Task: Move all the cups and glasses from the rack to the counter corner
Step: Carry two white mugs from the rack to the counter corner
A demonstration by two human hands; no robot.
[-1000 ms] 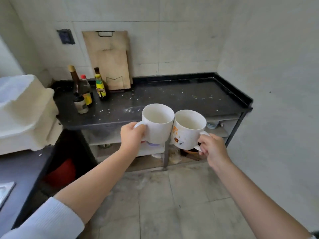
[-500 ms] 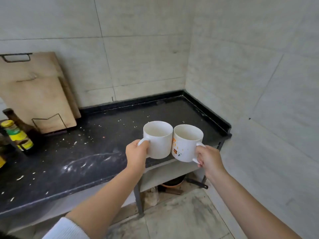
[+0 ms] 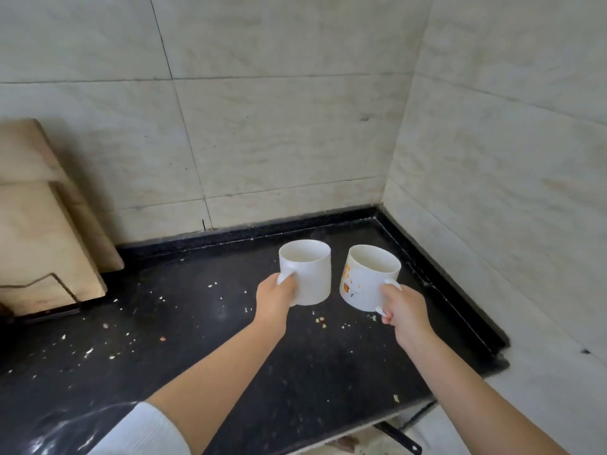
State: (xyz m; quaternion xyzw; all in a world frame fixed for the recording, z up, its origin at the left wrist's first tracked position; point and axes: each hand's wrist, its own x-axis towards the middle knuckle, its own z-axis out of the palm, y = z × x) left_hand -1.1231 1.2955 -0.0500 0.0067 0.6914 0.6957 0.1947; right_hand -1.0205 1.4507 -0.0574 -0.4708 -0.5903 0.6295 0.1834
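Observation:
My left hand (image 3: pixel 275 295) grips the handle of a plain white mug (image 3: pixel 308 277), held upright over the black counter (image 3: pixel 197 339). My right hand (image 3: pixel 403 307) grips the handle of a second white mug (image 3: pixel 364 284) with orange marks on its side, tilted slightly to the left. The two mugs are a little apart, side by side, both over the counter near its back right corner (image 3: pixel 377 221). Whether either mug's base touches the counter I cannot tell. Both mugs look empty inside.
Wooden cutting boards (image 3: pixel 42 231) lean against the tiled wall at the left, in a wire holder. Crumbs lie scattered over the counter. A raised black lip runs along the back and right edges. A dark handle (image 3: pixel 399 438) shows below the counter's front edge.
Both hands have carried the mugs forward from the counter's front edge to over the surface near the corner. The mugs, touching before, are now apart.

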